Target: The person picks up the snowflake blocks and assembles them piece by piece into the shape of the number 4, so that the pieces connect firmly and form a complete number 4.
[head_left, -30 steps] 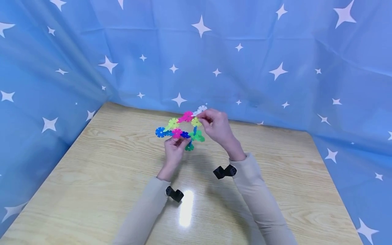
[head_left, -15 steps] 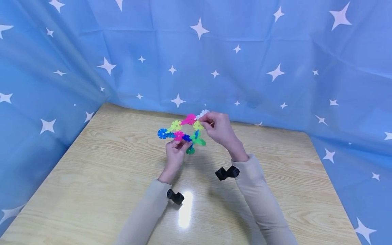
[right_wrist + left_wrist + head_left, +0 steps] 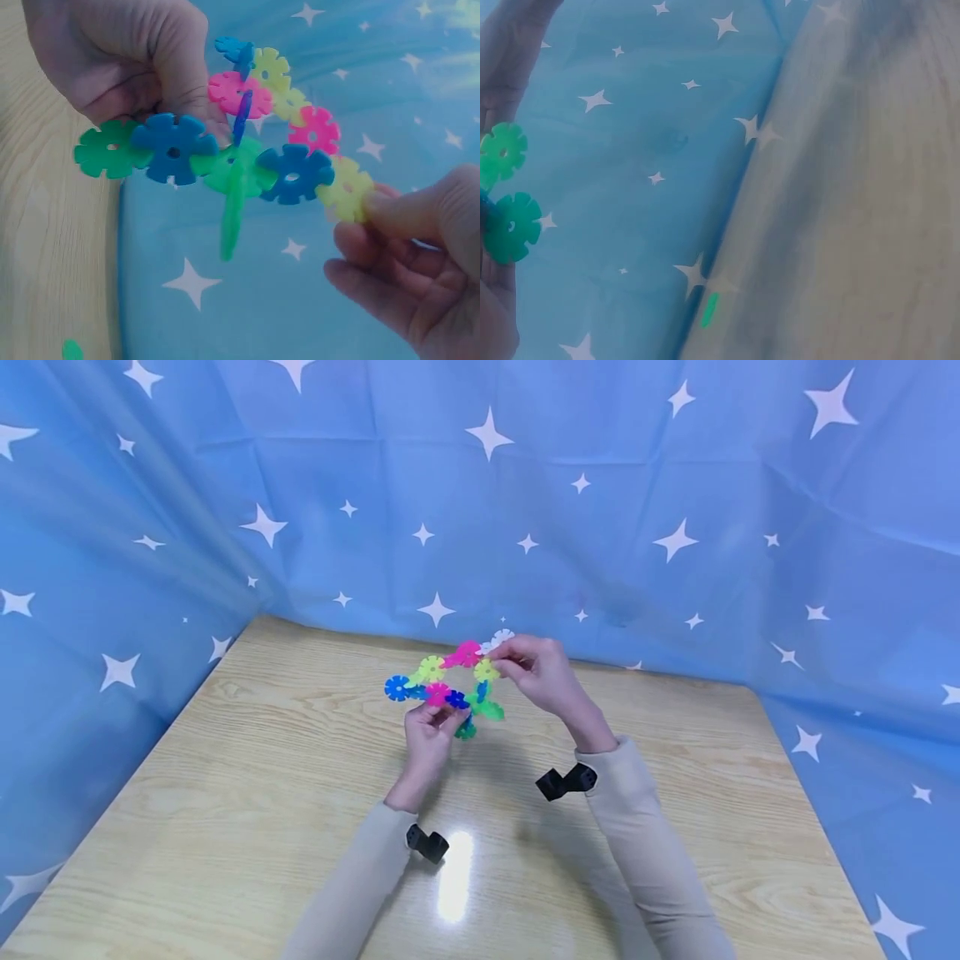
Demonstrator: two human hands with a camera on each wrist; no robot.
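Notched plastic snowflake discs in several colours are slotted together into a looped chain (image 3: 437,694), held up over the table. My left hand (image 3: 427,739) pinches the chain from the near side, by the dark blue disc (image 3: 457,699) and pink disc. The right hand (image 3: 542,672) pinches a yellow disc (image 3: 347,189) between thumb and fingers at the chain's right. That yellow disc joins a blue disc (image 3: 295,174), which leads to a green disc. White discs (image 3: 502,639) show just behind the right fingertips. In the left wrist view, two green discs (image 3: 511,227) overlap the left hand.
The wooden table (image 3: 225,793) ends at a blue star-printed curtain (image 3: 600,568) behind and at both sides. Black wrist cameras (image 3: 566,782) sit on both sleeves. A small green patch (image 3: 709,310) shows against the tabletop in the left wrist view.
My right hand and wrist have shifted slightly to the right. The chain sits a little lower and further right in the head view, and both hands keep their pinch.
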